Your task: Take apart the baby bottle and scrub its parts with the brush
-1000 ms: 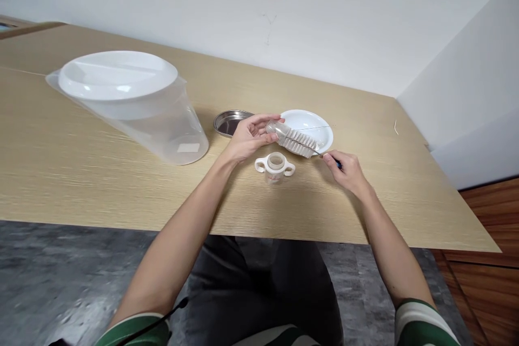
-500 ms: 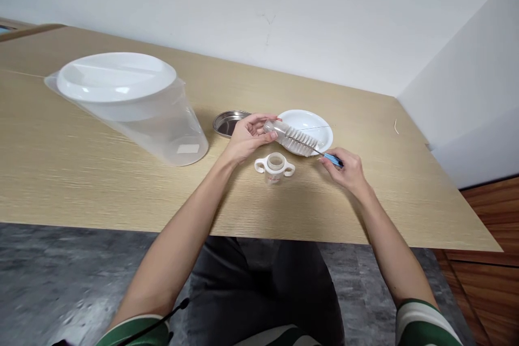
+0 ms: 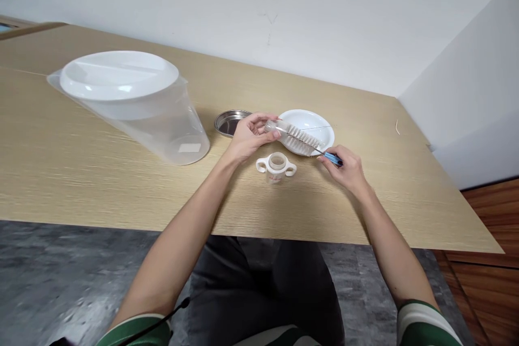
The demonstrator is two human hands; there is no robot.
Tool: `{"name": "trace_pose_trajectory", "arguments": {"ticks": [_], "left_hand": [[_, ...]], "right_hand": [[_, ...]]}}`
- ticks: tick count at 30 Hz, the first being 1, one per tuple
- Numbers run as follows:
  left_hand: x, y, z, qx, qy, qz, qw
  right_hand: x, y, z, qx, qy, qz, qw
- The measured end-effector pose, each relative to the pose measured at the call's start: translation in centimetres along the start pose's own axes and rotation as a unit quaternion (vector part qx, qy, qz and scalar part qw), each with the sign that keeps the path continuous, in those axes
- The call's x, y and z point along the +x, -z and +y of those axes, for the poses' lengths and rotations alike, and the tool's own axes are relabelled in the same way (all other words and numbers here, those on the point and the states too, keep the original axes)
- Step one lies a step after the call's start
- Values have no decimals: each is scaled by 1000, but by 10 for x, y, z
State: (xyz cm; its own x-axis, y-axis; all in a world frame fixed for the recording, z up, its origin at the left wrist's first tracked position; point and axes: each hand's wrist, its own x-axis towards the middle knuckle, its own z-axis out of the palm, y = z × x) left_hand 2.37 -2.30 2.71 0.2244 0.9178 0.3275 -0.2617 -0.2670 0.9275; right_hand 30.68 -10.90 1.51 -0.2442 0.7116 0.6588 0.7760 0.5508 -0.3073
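Observation:
My left hand (image 3: 255, 135) is closed around a small clear plastic cap (image 3: 272, 127), which lies on its side in the fingers. A bottle brush (image 3: 303, 140) with white bristles points at the cap's opening; its tip meets or enters the cap, I cannot tell how deep. Its blue handle is gripped by my right hand (image 3: 344, 167), fingers closed. Just below the brush, a baby bottle (image 3: 276, 167) with two white handles stands upright on the table, its mouth uncovered. Behind the brush is a white oval bowl (image 3: 320, 119), partly covered by the bristles.
A large translucent pitcher (image 3: 150, 130) with a white lid stands on the left of the wooden table (image 3: 121, 194). Behind my left hand lies a shallow metal dish (image 3: 227, 121), partly hidden. A thin pale strip (image 3: 397, 127) lies at the right. A white wall runs along the back.
The view has shifted very slightly. Both hands keep the same grips, and the brush and cap are in nearly the same pose.

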Motion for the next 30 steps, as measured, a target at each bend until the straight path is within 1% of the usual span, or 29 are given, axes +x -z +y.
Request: {"name": "trace_pose_trajectory", "arguments": {"ticks": [6, 15, 22, 30], "left_hand": [[-1, 0, 0, -4, 3, -6, 1000], [-1, -1, 1, 12, 5, -9, 1000], [-1, 0, 0, 8, -1, -12, 1000], [-3, -1, 6, 7, 6, -31, 999]], "right_hand": [[-3, -1, 3, 16, -42, 23, 999], [-2, 0, 3, -18, -43, 47, 998], [-1, 4, 2, -7, -22, 32, 999], [-1, 6, 4, -10, -14, 9, 1000]]}}
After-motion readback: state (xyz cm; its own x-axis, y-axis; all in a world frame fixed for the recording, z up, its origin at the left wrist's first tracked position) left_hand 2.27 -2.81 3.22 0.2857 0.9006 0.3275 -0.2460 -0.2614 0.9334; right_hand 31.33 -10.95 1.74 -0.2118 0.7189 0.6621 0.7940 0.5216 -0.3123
